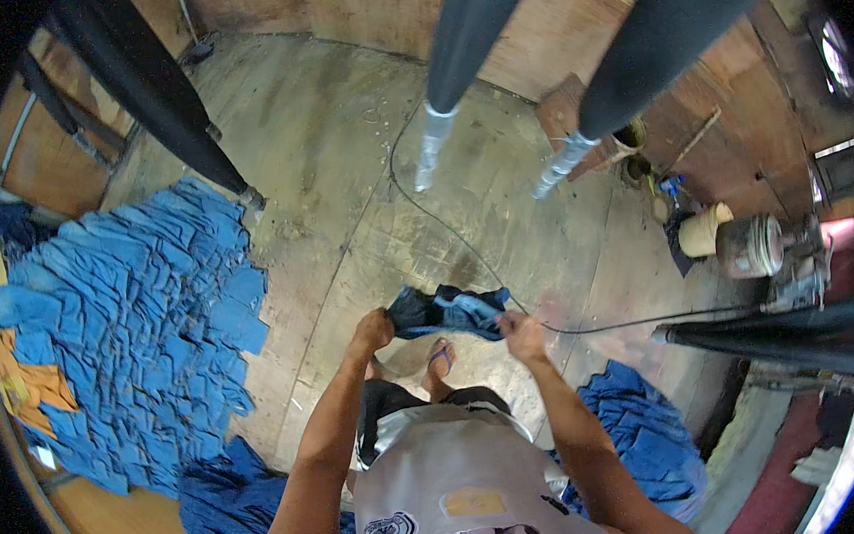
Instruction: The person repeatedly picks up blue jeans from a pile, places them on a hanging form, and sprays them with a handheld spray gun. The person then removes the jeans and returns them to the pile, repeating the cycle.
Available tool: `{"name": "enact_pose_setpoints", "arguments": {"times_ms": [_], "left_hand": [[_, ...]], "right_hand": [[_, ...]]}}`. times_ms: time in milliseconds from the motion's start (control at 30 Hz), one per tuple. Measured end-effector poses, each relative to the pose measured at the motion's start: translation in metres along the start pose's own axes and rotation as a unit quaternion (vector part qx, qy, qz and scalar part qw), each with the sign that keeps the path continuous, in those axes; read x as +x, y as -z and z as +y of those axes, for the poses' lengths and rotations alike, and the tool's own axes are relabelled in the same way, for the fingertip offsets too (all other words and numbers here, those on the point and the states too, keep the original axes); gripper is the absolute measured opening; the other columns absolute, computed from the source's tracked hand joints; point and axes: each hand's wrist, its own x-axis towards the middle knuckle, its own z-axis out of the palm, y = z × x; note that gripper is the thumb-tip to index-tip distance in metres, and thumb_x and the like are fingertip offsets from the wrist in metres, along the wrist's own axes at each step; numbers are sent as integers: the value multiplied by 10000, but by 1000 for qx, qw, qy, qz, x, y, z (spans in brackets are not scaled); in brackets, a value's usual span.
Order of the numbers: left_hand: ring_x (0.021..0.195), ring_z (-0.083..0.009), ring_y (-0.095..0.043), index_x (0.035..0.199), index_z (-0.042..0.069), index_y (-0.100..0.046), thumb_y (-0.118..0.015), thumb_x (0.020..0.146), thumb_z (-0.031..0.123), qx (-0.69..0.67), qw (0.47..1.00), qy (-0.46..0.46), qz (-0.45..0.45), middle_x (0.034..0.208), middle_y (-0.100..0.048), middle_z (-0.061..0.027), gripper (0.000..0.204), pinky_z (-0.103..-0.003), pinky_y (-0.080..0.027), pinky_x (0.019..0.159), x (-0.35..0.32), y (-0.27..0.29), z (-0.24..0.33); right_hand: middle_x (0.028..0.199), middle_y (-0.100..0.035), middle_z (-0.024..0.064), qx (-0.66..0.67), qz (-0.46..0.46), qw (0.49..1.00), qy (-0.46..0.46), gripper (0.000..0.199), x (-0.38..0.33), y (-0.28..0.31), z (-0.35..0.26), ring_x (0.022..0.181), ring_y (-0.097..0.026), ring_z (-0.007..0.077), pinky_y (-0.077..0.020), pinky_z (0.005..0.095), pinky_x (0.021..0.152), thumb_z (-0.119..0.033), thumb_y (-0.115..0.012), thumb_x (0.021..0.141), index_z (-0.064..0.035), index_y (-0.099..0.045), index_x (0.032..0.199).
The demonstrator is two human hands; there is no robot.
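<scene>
A dark blue denim garment (446,311) is stretched between my two hands in front of my legs, above the floor. My left hand (374,328) is closed on its left end. At the other end my right hand (523,336) grips the cloth near a lighter blue strip. The garment's exact kind does not show, since it is bunched. Below it is one of my feet in a sandal (440,356). A black cable (466,247) runs just behind my right hand.
A wide heap of blue denim (141,330) covers the left, with an orange cloth (35,378) on it. More denim (635,421) lies at lower right. Long black forms (488,21) with silver ends hang ahead. Buckets (746,247) stand at right.
</scene>
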Motion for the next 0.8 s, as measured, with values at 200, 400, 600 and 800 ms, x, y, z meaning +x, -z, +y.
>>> {"name": "enact_pose_setpoints", "arguments": {"times_ms": [200, 400, 600, 800], "left_hand": [[842, -321, -715, 926, 55, -742, -697, 825, 301, -636, 600, 454, 171, 924, -748, -135, 270, -398, -575, 772, -16, -150, -93], [1094, -380, -634, 1137, 57, -681, -532, 937, 372, -261, 836, 481, 42, 1147, -681, -198, 402, -467, -498, 955, -26, -119, -35], [1089, -407, -656, 1095, 60, -711, -497, 973, 476, -267, 920, 280, -67, 1131, -694, -224, 484, -505, -517, 932, 45, -152, 30], [1061, -409, -665, 1054, 27, -713, -600, 930, 524, -212, 919, 108, 314, 1145, -691, -226, 525, -486, -525, 884, 116, -248, 100]], "right_hand": [[794, -669, 225, 60, -112, 991, 30, 244, -42, -85, -7, 728, -648, 429, -504, 479, 641, -300, -663, 939, -61, -713, 953], [727, -605, 242, 52, -119, 988, -85, 252, -45, -128, 40, 673, -602, 394, -467, 453, 626, -266, -644, 951, -20, -681, 909], [547, -498, 35, 248, 81, 826, -499, 274, 2, -141, 172, 359, -428, 162, -359, 295, 348, -336, -727, 916, -69, -674, 894], [597, -442, 27, 226, 188, 748, -595, 118, 70, -149, 224, 441, -410, 129, -350, 254, 373, -209, -626, 965, -118, -584, 903]]}}
